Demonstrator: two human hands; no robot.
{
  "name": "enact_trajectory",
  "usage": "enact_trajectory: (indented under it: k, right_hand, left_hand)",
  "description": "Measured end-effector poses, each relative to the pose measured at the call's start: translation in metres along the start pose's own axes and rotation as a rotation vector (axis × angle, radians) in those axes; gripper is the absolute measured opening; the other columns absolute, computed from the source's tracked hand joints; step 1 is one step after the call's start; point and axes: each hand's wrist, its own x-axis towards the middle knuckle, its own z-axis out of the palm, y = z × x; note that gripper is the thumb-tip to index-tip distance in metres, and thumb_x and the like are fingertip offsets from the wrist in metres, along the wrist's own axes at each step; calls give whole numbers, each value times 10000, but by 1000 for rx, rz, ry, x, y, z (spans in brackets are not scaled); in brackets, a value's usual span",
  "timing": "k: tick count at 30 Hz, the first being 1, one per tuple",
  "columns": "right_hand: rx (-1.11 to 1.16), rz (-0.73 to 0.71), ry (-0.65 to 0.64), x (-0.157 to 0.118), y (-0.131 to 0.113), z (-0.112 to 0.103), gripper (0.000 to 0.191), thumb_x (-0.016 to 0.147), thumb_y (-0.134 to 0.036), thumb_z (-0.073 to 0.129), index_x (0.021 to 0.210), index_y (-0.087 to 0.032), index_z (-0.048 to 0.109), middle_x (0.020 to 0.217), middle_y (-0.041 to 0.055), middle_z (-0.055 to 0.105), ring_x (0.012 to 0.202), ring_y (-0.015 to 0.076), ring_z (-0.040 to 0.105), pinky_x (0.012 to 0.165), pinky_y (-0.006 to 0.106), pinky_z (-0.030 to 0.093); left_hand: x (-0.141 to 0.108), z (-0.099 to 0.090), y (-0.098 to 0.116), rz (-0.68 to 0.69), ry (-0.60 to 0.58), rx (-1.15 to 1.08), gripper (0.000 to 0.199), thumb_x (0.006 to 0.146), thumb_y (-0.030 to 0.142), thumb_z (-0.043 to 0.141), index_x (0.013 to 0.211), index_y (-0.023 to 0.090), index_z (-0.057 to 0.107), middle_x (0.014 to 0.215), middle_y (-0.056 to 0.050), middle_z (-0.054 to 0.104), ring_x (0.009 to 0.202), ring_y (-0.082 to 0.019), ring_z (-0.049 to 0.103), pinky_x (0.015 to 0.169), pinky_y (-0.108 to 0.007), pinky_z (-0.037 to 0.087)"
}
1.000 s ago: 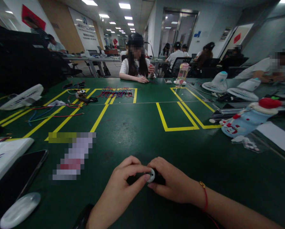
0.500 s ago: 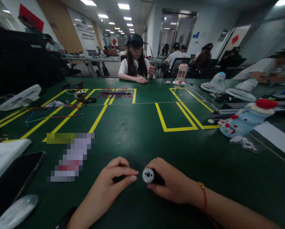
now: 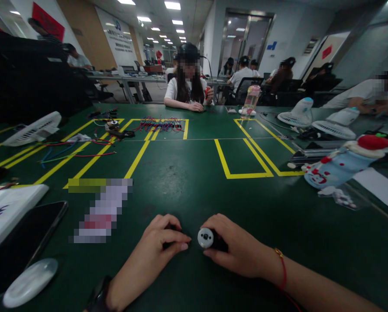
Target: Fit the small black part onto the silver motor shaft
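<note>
A dark cylinder with a round silver end face is gripped in my right hand; the end has a dark centre and small holes and points toward the left and the camera. Just left of it is my left hand, its thumb and fingertips pinched together. Whether anything small sits between those fingertips cannot be made out. A narrow gap separates them from the silver end. Both hands rest low over the green table, near its front edge.
At left lie a phone, a white oval object, a white box and a blurred packet. Wires lie farther back. A blue bottle and fans stand right. A person sits opposite.
The whole view has shifted slightly, moving the scene to the right. My left hand's fingers are a little more curled, still pinched. The right hand keeps its hold on the cylinder.
</note>
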Motion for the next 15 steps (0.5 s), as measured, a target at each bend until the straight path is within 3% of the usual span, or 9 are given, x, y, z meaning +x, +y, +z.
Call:
enact_trajectory:
  k: [4,9,15]
  right_hand:
    - [7,4,0,-1,-1,-1,340,776,-154,653,1088,-210,529,1040,36,576,927,183,511,814,321,420]
    - [18,13,-10,-2,0,-2,347,779,-155,649,1099,-210,528,1064,47,569,948,188,514,832,323,427]
    - [18,5,-5,-2,-1,-2,342,774,-140,637,1090,-212,528,1049,52,568,942,196,518,827,333,434]
  left_hand:
    - [0,-7,-3,-65,16,-140,215,852,230,623,1026,318,713,1021,-27,598,962,-212,562,843,-324,445]
    - [0,-19,-5,-193,129,-229,197,916,313,518,998,281,694,1008,-21,641,955,-218,592,842,-330,439]
    - [1,-19,-1,-197,124,-243,199,901,332,525,965,263,700,995,-24,667,951,-227,599,842,-326,443]
